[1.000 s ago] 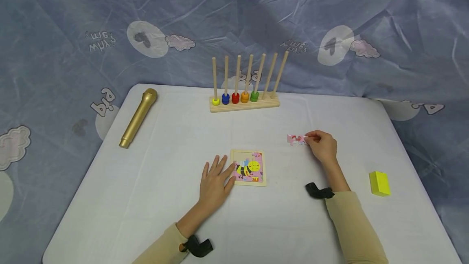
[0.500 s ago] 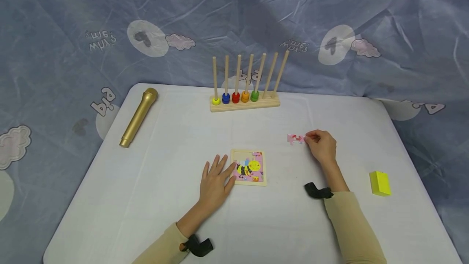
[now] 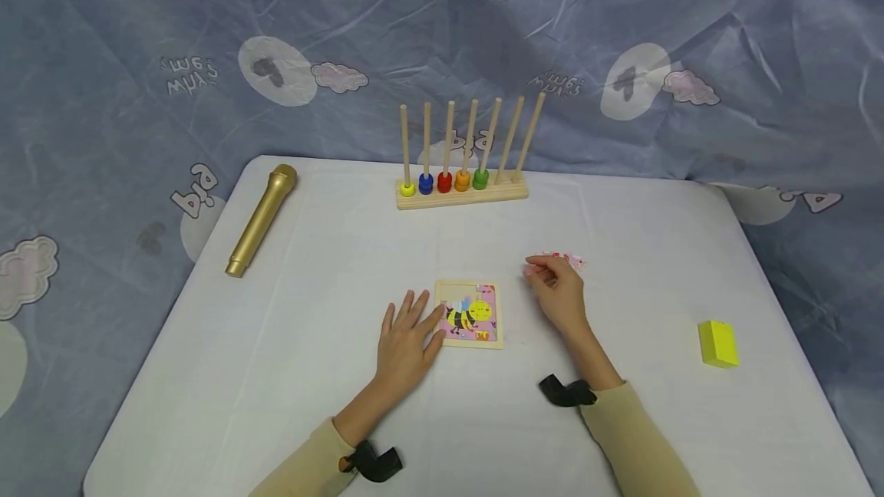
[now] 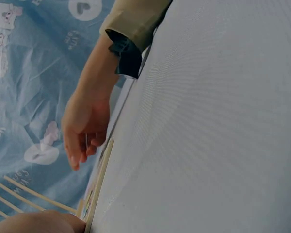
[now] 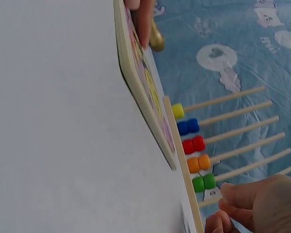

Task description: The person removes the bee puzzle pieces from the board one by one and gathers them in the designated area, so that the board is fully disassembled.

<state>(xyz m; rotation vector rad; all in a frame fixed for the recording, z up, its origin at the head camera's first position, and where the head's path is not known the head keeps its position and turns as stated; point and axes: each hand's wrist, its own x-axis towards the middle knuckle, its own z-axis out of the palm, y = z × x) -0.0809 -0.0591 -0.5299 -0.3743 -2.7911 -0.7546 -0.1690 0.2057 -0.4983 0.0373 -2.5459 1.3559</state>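
Observation:
A square wooden puzzle board point(image 3: 467, 314) with a bee picture lies mid-table, bare wood showing in its upper left part. My left hand point(image 3: 404, 347) rests beside it, fingers spread, with the fingertips at its left edge. In the head view my right hand point(image 3: 558, 294) is between the board and some pink puzzle pieces point(image 3: 576, 260), which it partly covers. Its thumb and index finger come together, also in the right wrist view, where the right hand point(image 5: 247, 201) shows at the lower right. I cannot tell whether a piece is between those fingertips.
A wooden peg stand point(image 3: 463, 194) with coloured beads on several of its pegs stands at the back. A gold microphone-shaped object point(image 3: 261, 222) lies at the far left, and a yellow block point(image 3: 718, 343) sits at the right.
My right hand has moved left and slightly nearer, from the right end of the pink pieces to their left side, closer to the board. The left hand has stayed put.

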